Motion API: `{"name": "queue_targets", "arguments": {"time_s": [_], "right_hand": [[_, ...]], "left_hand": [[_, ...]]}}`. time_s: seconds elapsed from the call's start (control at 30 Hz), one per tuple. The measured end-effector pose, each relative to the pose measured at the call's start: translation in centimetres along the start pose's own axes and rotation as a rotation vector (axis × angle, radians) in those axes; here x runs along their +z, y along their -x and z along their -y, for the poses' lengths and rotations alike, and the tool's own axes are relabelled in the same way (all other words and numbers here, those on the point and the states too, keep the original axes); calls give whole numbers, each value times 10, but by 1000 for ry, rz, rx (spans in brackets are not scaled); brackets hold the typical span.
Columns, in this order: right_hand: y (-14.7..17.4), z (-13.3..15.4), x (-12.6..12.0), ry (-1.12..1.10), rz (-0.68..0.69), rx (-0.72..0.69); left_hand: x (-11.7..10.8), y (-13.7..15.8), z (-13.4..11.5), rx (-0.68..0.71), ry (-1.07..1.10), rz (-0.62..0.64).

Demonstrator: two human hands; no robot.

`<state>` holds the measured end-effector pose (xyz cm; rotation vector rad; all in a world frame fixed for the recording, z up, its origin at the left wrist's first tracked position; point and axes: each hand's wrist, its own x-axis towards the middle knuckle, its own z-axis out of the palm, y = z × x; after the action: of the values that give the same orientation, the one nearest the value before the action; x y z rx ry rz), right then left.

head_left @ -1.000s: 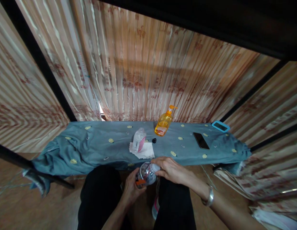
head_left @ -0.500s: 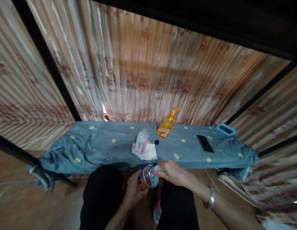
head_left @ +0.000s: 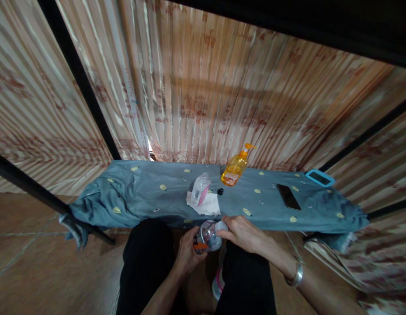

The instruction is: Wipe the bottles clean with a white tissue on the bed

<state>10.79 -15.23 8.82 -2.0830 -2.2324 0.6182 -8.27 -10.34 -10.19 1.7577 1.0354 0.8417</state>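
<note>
Low between my knees, my left hand [head_left: 189, 250] is closed round the side of a clear plastic bottle [head_left: 210, 236] with an orange and dark label. My right hand [head_left: 239, 232] pinches a small white piece [head_left: 221, 226] against the upper right of this bottle; whether it is tissue or a cap I cannot tell. Just beyond, on the cloth-covered bench [head_left: 150, 203], another clear bottle [head_left: 200, 189] with a pink label rests on a white tissue [head_left: 211, 204]. A small black round object [head_left: 220, 191] lies to its right.
An orange pump bottle [head_left: 235, 168] stands near the bench's back edge. A dark phone [head_left: 288, 197] and a blue-framed device [head_left: 320, 178] lie farther right. Another bottle [head_left: 218, 282] is on the floor by my right leg. Black posts [head_left: 78, 78] and patterned curtains [head_left: 196, 109] surround the bench.
The whole view has shifted, so things appear slightly farther right. My right fingers have moved slightly on the white piece, which now looks rounder. My left hand still holds the bottle.
</note>
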Motion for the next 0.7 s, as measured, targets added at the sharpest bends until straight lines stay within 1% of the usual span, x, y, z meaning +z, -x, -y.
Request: {"name": "queue_targets", "arguments": {"time_s": [0.1,0.13,0.2,0.27,0.33,0.43,0.53,0.7], "right_hand": [[2,-2,-2,-90,-30,-126],[3,-3,-1,-87,-26,-144],[3,-3,0,-38,8,-113],[3,0,1,14,30,-53],[3,5,0,41,20,-18],[3,10,0,17,-14,-53],[2,9,2,-16,-29,-96],[1,7,8,-3,-45,-62]], "left_hand": [[0,0,1,7,1,-12],[0,1,1,17,-8,-11],[1,1,1,36,-34,-3],[1,2,1,39,-47,0],[1,2,1,30,-41,-2],[1,2,2,15,-17,-10],[1,2,2,7,-12,-11],[2,5,5,16,-36,-36]]}}
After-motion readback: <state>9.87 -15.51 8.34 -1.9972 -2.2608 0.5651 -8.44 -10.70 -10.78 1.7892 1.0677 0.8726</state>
